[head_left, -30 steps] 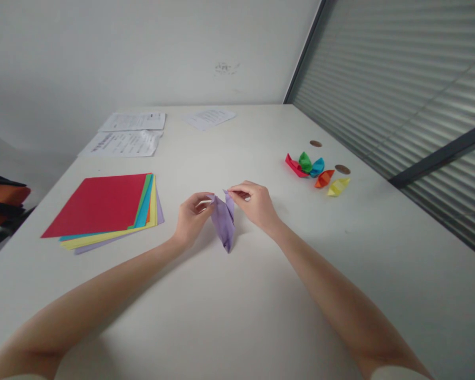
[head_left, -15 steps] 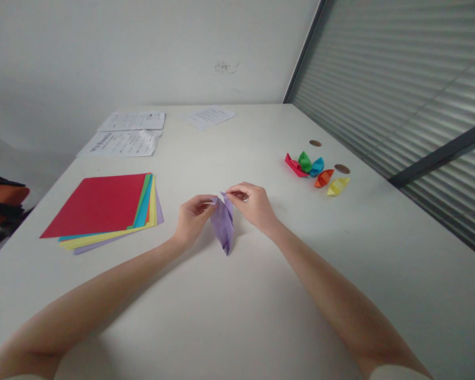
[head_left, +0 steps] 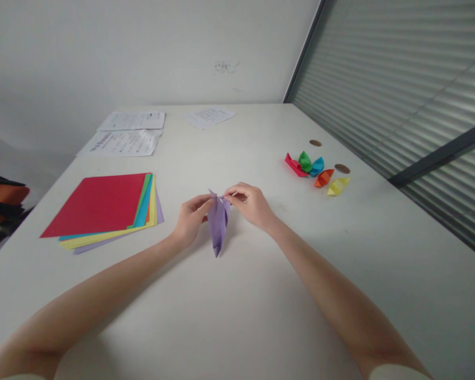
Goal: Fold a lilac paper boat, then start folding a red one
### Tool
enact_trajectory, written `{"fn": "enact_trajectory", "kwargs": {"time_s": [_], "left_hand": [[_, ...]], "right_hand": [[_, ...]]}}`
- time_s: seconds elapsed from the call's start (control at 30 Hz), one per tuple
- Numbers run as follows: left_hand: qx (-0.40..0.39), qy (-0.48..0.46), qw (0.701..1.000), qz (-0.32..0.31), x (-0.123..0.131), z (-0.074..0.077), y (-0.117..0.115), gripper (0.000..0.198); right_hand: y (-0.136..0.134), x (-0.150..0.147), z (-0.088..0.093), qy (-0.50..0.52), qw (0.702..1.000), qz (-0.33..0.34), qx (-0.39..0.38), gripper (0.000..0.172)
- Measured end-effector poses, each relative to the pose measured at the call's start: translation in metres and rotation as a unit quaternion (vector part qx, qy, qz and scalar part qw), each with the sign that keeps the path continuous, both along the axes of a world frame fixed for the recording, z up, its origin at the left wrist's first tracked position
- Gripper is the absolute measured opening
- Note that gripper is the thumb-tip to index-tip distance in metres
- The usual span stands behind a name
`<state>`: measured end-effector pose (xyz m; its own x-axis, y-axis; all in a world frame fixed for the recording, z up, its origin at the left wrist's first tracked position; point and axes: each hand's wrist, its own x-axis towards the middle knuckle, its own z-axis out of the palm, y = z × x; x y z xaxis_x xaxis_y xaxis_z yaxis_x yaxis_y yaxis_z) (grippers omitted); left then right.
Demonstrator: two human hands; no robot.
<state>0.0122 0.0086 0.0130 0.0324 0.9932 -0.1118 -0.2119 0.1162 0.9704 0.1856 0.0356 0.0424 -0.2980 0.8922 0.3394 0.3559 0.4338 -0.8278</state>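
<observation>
A folded purple paper piece (head_left: 217,227) stands point-down on the white table (head_left: 237,316), in the middle. My left hand (head_left: 191,217) pinches its upper left corner with thumb and fingers closed. My right hand (head_left: 249,203) pinches the upper right corner, fingers curled in. Both hands hold the paper's top edges close together.
A fanned stack of coloured sheets (head_left: 103,208), red on top, lies at the left. Several small folded paper boats (head_left: 316,171) in red, green, blue, orange and yellow sit at the right, near two round table holes. Printed papers (head_left: 126,134) lie at the far side. Window blinds run along the right.
Both hands have drawn closer together and shifted slightly left. The purple paper's top flaps have come together and its lower point has moved left.
</observation>
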Motion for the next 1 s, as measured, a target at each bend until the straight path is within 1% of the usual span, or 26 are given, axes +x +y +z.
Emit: {"fn": "enact_trajectory", "kwargs": {"time_s": [0.17, 0.4, 0.5, 0.6, 0.73, 0.87, 1.0], "left_hand": [[-0.010, 0.010, 1.000, -0.015, 0.0017, 0.0031, -0.0008, 0.034], [-0.004, 0.058, 0.998, -0.036, 0.0000, -0.0027, 0.0016, 0.038], [-0.002, 0.051, 0.998, -0.043, -0.0006, -0.0024, 0.0010, 0.038], [-0.003, 0.030, 0.997, -0.065, -0.0008, -0.0008, 0.0000, 0.038], [-0.002, 0.020, 0.997, -0.077, 0.0002, 0.0005, -0.0012, 0.038], [-0.012, 0.011, 0.998, -0.060, 0.0005, -0.0003, -0.0006, 0.036], [-0.013, -0.002, 0.999, -0.042, -0.0009, -0.0027, 0.0016, 0.038]], "right_hand": [[-0.0005, 0.0021, 0.0014, -0.042, 0.998, 0.024, 0.036, 0.010], [-0.0030, 0.0033, 0.0052, -0.096, 0.992, 0.041, 0.070, 0.013], [-0.0039, 0.0034, 0.0067, -0.102, 0.990, 0.044, 0.082, 0.011], [-0.0034, 0.0040, 0.0067, -0.106, 0.990, 0.038, 0.088, 0.008], [-0.0014, 0.0041, 0.0040, -0.093, 0.992, 0.027, 0.076, 0.005], [-0.0020, 0.0020, 0.0029, -0.050, 0.997, 0.016, 0.051, 0.004], [-0.0049, -0.0002, 0.0045, -0.036, 0.999, -0.007, 0.000, 0.002]]}}
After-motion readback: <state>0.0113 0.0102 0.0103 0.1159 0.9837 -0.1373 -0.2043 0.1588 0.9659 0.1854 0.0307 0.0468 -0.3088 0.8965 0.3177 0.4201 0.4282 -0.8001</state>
